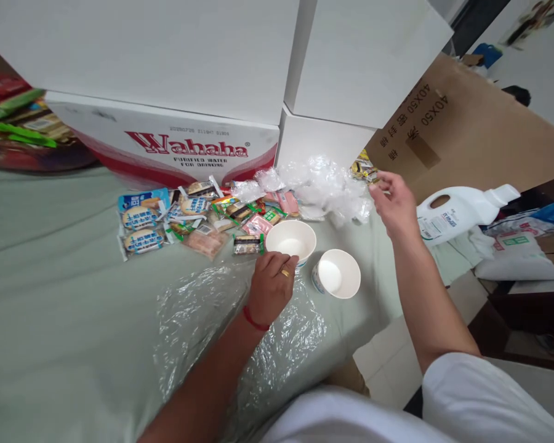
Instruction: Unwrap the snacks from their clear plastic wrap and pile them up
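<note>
My left hand, with a ring and a red wrist cord, has its fingers closed at the near rim of a white paper bowl. A second paper bowl stands upright just to the right, with a bare white inside. Farther right, my right hand has thumb and forefinger bent together at the edge of a yellow snack packet; the fingers partly cover it. Clear crumpled wrappers lie left of that hand. Wrapped snacks are spread behind and left of the bowls.
A clear plastic sheet lies on the green cloth. Behind the snacks stands a Wahaha carton, with white boxes above. A white jug and brown cardboard are on the right. A filled basket sits far left.
</note>
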Demonstrator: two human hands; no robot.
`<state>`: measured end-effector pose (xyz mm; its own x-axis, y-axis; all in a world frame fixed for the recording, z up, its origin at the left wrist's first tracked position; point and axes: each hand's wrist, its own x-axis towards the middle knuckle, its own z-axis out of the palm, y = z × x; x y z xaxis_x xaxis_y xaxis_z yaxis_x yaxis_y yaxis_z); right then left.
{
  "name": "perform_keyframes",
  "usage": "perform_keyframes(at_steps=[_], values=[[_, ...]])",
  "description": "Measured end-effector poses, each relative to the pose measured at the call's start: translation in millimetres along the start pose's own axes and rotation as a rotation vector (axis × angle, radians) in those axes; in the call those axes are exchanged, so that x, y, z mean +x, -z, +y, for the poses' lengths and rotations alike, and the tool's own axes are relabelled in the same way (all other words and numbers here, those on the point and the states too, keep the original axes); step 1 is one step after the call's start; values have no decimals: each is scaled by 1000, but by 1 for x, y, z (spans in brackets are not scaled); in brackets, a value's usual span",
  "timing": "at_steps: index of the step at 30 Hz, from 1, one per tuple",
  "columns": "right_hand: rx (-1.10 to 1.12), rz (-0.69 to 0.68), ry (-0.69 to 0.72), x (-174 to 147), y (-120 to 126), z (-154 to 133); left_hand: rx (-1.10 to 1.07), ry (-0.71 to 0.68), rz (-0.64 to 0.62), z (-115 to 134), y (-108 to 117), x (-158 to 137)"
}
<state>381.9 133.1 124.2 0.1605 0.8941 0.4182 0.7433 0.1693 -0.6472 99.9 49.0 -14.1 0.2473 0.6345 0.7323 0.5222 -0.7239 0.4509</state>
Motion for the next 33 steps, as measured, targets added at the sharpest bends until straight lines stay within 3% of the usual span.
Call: perform_keyframes(at_steps=[2,6,9,11,14,19,23,28,33], values=[[-8,-62,67,-40,18,-10,-30,41,23,-2,2,0],[-179,-584,262,-117,40,-29,-35,89,84,-5,5,2],[-368,-801,251,-156,36,-16,-67,34,67,-4,6,3],[-435,-797,259,-170,34,2,-106,-7,31,-2,7,5],[-316,-619,297,-173,48,15,-160,-57,-46,0,6,5],[-144,-320,241,-153,76,-22,-302,-135,-167,5,0,4],[-137,-431,391,-145,46,-39,-323,-124,-128,10,-3,1],[-274,-568,432,-153,19,-23,-145,140,69,1,0,-5],[-515,-683,373,-165,14,-17,-10,321,-122,-12,-7,-11]])
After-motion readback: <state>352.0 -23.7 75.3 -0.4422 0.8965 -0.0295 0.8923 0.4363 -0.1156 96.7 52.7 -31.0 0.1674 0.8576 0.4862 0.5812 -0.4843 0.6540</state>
